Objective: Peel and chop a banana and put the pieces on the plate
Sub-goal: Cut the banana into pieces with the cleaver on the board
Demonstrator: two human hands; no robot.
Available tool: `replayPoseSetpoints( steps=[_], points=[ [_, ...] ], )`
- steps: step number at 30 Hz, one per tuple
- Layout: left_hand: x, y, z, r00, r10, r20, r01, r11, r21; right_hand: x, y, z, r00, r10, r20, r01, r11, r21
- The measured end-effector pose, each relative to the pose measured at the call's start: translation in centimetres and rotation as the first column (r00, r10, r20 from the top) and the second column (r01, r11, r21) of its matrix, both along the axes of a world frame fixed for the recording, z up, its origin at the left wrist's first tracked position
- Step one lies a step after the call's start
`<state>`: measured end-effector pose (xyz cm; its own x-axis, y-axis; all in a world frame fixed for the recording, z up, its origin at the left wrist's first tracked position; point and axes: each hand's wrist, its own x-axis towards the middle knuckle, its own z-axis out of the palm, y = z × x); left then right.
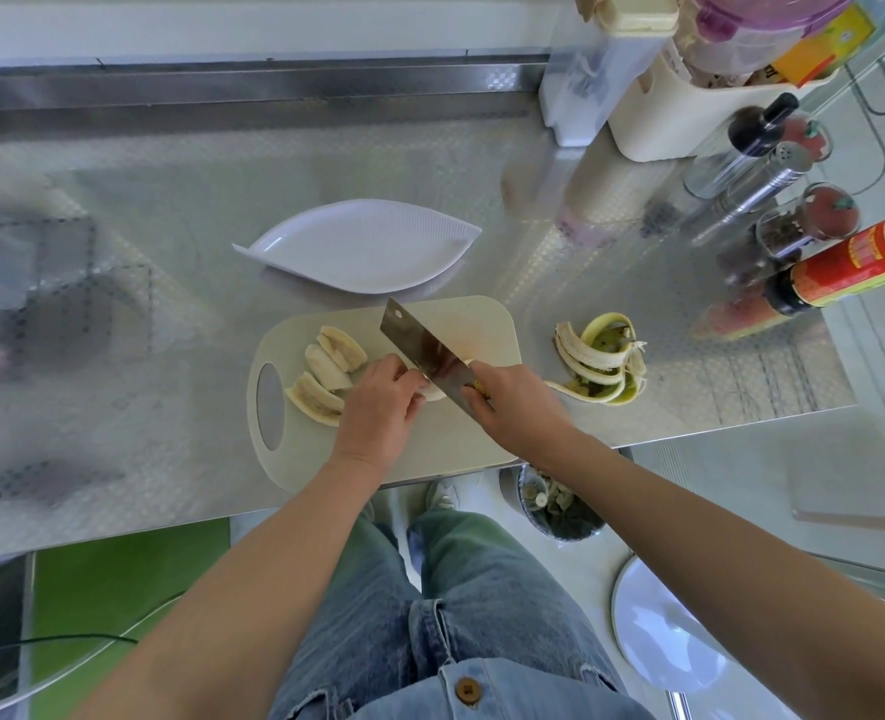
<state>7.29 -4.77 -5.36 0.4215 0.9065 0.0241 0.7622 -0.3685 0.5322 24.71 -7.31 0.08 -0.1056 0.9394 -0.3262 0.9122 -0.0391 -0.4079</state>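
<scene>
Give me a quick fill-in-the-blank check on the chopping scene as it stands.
1. The left hand steadies the banana while the ____ hand grips the knife.
2. ____ cut pieces lie on the cutting board, beside the left hand.
3. The plate holds ____ pieces yet.
4. The peel lies on the counter, to the board's ____.

Missing words: right; Three; no; right.

steel counter (133, 210), reflective | pale floor (617, 543) | green patch (118, 584) lower left | white stool (663, 636) | light bright
</scene>
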Motion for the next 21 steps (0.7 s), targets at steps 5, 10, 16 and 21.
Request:
replayPoseSetpoints(
  steps=[5,10,16,21],
  points=[
    [0.1,0.1,-0.1,1.000,-0.002,-0.001,0.002,1.000,0.004,-0.2,-0.1,-0.5,1.000,-0.014,0.016,0.014,1.000,-0.010],
    [0.1,0.0,0.1,1.000,-0.008,0.002,0.008,1.000,0.007,-0.6,-0.3,-1.5,0.998,-0.068,-0.005,0.068,0.997,-0.032],
    [-0.1,0.0,-0.1,0.999,0.033,0.020,-0.032,0.999,-0.011,-0.3,-0.5,-1.4,0.986,-0.145,-0.079,0.145,0.989,-0.005],
    [-0.1,-0.1,-0.1,0.998,0.062,-0.021,-0.062,0.998,0.000,0.2,-0.3,-0.6,0.994,-0.082,-0.069,0.083,0.997,0.007]
  ],
)
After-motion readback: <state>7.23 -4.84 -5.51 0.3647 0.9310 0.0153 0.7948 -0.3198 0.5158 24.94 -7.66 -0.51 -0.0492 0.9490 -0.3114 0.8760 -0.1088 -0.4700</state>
